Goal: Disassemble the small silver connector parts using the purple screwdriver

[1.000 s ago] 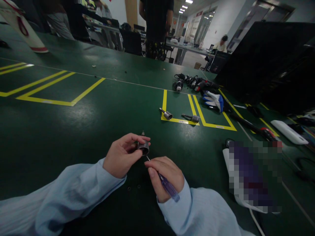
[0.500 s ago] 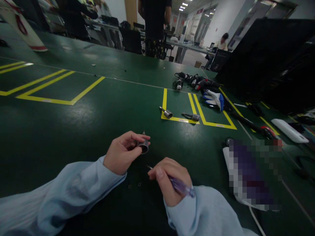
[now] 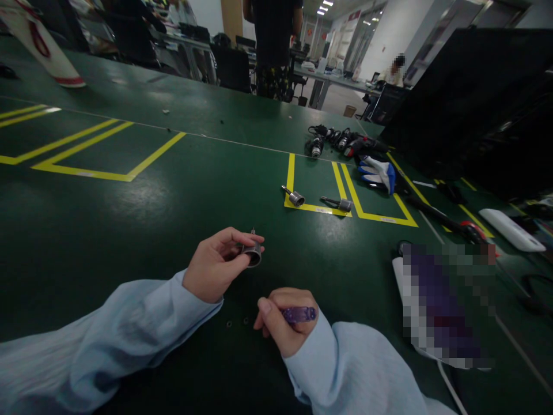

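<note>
My left hand (image 3: 218, 264) is closed round a metal hole saw (image 3: 253, 254), a cup with its open mouth turned toward me and its thin shank pointing away. Lower and to the right, my right hand (image 3: 287, 320) grips a small screwdriver (image 3: 299, 314) by its clear purple handle. The screwdriver's blade is hidden by my fingers. On the table between my wrists lie two tiny ring-like parts (image 3: 229, 324). Farther off, a second hole saw (image 3: 296, 199) and a third, darker one (image 3: 344, 204) rest on the yellow tape.
The green table (image 3: 207, 190) carries yellow tape outlines. Corded tools (image 3: 317, 147) and a blue-and-white glove (image 3: 377, 174) lie at the back right. A blurred-out purple item (image 3: 440, 305) sits near the right sleeve. A large black panel (image 3: 470, 104) stands behind. People are beyond the table.
My right hand has turned and dropped slightly away from the hole saw, so the screwdriver's blade no longer shows. The left hand holds the hole saw nearly still.
</note>
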`<action>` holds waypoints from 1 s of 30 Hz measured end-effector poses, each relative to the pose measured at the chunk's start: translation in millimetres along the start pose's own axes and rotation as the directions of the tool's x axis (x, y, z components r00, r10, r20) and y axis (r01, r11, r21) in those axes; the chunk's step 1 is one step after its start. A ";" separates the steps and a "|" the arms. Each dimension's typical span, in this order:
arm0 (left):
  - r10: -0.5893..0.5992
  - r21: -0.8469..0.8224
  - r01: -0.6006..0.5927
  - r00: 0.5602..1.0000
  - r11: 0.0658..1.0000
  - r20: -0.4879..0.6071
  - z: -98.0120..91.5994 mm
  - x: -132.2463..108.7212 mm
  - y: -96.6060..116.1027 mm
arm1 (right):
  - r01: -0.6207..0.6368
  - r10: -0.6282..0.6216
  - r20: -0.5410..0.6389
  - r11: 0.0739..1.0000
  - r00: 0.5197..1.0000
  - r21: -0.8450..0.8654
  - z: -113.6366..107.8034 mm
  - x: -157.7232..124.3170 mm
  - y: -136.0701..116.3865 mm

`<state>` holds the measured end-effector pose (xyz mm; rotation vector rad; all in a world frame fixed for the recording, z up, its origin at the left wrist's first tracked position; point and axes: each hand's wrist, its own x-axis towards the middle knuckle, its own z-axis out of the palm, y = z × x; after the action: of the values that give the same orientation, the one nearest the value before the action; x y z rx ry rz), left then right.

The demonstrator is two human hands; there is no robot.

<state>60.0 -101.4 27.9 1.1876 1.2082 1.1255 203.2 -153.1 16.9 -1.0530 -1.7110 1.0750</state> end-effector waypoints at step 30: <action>-0.076 0.021 0.075 0.996 0.997 0.045 3.2 -8.5 13.2 | 0.367 -0.419 -0.224 0.899 0.880 -0.239 -8.1 8.1 1.9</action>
<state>62.9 -109.2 41.6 1.1666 1.2209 1.0278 208.7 -143.2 19.1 -0.8649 -1.7263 0.4894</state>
